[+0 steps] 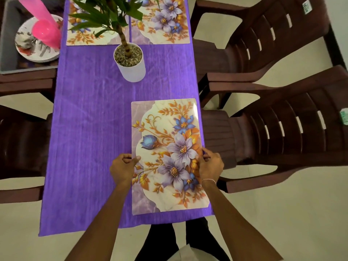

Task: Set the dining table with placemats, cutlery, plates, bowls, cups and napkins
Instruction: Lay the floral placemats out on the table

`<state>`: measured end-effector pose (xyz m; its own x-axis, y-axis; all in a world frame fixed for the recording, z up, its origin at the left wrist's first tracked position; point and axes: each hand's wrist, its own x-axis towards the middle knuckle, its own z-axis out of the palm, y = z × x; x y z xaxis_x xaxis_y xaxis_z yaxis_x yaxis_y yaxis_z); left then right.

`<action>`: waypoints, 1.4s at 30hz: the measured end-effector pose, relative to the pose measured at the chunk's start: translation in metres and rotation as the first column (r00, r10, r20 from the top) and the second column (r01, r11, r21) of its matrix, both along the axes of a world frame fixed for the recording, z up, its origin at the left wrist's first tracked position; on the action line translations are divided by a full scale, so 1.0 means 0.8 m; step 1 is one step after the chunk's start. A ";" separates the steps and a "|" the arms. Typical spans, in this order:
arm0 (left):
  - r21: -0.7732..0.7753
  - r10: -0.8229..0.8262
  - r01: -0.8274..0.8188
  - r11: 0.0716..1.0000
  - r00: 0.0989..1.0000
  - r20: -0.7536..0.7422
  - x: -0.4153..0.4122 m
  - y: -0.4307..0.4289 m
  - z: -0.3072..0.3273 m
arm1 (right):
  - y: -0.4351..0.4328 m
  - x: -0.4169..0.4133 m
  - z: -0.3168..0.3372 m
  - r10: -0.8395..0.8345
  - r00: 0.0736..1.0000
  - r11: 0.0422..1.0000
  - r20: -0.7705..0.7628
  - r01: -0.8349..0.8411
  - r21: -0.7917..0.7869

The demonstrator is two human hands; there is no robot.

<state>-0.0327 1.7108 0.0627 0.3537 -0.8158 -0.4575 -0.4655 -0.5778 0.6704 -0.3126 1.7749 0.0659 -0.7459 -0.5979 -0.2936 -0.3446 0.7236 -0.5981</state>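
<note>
A floral placemat [165,129] lies on the near right part of the purple tablecloth [90,129]. My left hand [123,167] pinches its left edge, thumb on top and fingers curled. My right hand [211,166] grips its right edge at the table's side. Two more floral placemats lie at the far end, one on the left [82,37] and one on the right [165,21]. At far left, a grey tub [7,53] on a chair holds patterned plates [28,46], cutlery [40,47] and stacked pink cups [46,31].
A white pot [131,66] with a green plant stands mid-table, between the near and far mats. Brown plastic chairs [273,129] line the right side and others stand on the left. My legs are at the near table end.
</note>
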 end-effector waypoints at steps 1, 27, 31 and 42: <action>0.000 0.000 0.000 1.000 1.000 0.007 0.000 -0.001 0.000 | 0.000 0.000 0.000 -0.001 1.000 1.000 -0.006 0.001 -0.002; 0.035 0.074 -0.075 0.997 0.997 0.034 -0.007 0.000 0.005 | 0.003 0.005 0.004 -0.001 1.000 1.000 -0.008 0.001 -0.002; 0.035 0.092 -0.093 0.995 0.996 0.018 -0.009 -0.001 0.009 | 0.004 0.004 0.005 -0.002 1.000 1.000 -0.012 0.002 0.005; -0.070 0.169 -0.169 0.983 0.986 -0.015 -0.018 0.012 0.015 | 0.003 0.004 0.011 0.046 0.999 0.999 -0.027 -0.045 0.007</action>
